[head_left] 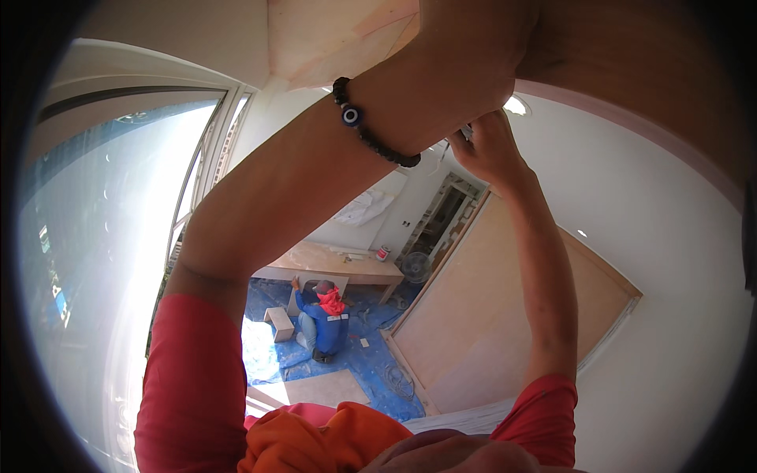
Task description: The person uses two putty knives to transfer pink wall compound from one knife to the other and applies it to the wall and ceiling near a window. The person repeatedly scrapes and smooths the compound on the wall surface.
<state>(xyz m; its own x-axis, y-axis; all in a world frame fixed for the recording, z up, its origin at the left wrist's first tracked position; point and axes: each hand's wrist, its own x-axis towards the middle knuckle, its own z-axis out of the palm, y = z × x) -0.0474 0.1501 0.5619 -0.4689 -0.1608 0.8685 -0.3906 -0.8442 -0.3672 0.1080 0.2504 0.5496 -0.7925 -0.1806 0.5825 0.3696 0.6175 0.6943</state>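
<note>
Both my arms are raised in front of me, the bare forearms crossing near the top of the view. My left hand (481,51) is up against a broad brown surface (646,59) with a pinkish edge; its fingers are hidden, and what it touches cannot be made out. A dark bead bracelet (349,117) with a blue-and-white eye bead circles my left wrist. Just below that wrist, my right hand (493,150) is closed with curled fingers. Something small and dark shows at its fingertips, partly covered by my left arm, too little to name.
Below, a co-worker (325,315) in blue crouches on blue sheeting (367,339), beside a small wooden box (279,324). A long wooden bench (339,264) carries a can (383,253); a fan (415,267) stands nearby. A large wooden panel (473,307) is at right, a bright window (102,236) at left.
</note>
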